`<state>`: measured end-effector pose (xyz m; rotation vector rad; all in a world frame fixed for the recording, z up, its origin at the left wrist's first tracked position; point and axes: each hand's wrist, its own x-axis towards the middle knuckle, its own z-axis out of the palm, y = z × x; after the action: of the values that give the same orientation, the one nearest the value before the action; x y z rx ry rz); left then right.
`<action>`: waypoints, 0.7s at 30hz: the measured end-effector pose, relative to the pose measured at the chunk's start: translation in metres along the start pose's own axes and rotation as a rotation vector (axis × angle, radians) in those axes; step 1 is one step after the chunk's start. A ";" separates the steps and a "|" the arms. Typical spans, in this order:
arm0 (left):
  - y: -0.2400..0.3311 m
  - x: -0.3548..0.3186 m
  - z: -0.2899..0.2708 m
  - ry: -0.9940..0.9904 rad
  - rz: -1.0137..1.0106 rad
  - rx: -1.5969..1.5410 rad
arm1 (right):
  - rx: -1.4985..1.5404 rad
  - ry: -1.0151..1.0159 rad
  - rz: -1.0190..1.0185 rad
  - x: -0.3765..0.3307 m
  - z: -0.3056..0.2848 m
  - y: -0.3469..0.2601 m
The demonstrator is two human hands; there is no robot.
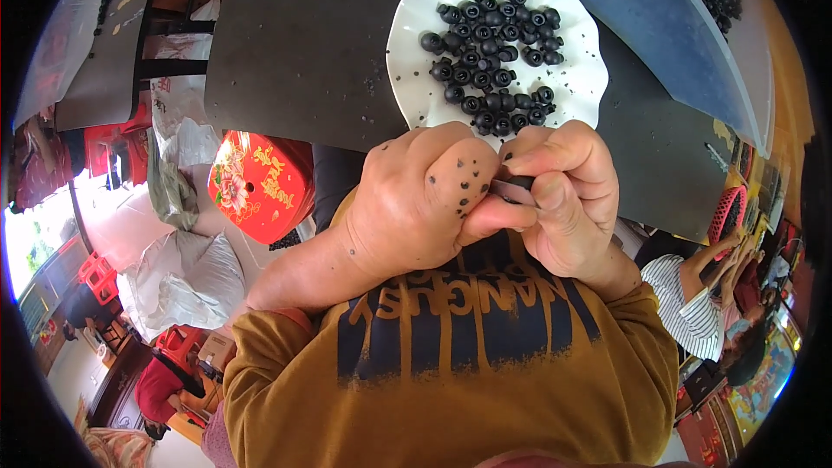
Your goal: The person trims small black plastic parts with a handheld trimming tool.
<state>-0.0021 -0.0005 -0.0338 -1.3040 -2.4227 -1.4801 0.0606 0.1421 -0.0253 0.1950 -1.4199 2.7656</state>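
Two bare hands are meeting just above the person's chest, over the near edge of a dark table (295, 43). The left hand (416, 199), dotted with black specks, is curling closed with its thumb pressing toward the right hand (568, 195), and both are pinching one small black part (518, 182) between their fingertips. The part is sitting right where the two hands touch, mostly hidden by the fingers; what is showing is lying roughly crosswise, from the left thumb toward the right forefinger, though which end is pointing where cannot be told. Just beyond the knuckles, a white scalloped plate (416, 95) is holding a heap of black round parts (494, 56), its near rim almost touching the hands and leaving hardly any gap there. Farther out past the right hand, a blue tray (650, 17) is slanting along the table's far side. Bare dark tabletop is spreading beyond the left hand, giving open room on that side. Below and outward from the left wrist, a red stool (260, 182) is standing off the table's edge.
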 end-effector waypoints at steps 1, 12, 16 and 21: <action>0.000 0.000 0.000 0.002 0.009 0.014 | 0.026 0.028 0.031 0.000 0.001 -0.001; 0.000 -0.006 -0.012 -0.041 0.008 -0.306 | -0.278 0.081 -0.048 0.016 0.010 -0.020; 0.001 -0.021 -0.021 -0.126 -0.198 -0.500 | -0.536 0.127 -0.154 0.057 0.010 -0.053; 0.006 -0.030 -0.019 -0.134 -0.333 -0.610 | -1.112 0.340 -0.119 0.142 0.055 -0.110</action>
<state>0.0140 -0.0323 -0.0314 -1.1205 -2.4542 -2.4380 -0.0656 0.1574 0.1127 -0.2043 -2.3919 1.4535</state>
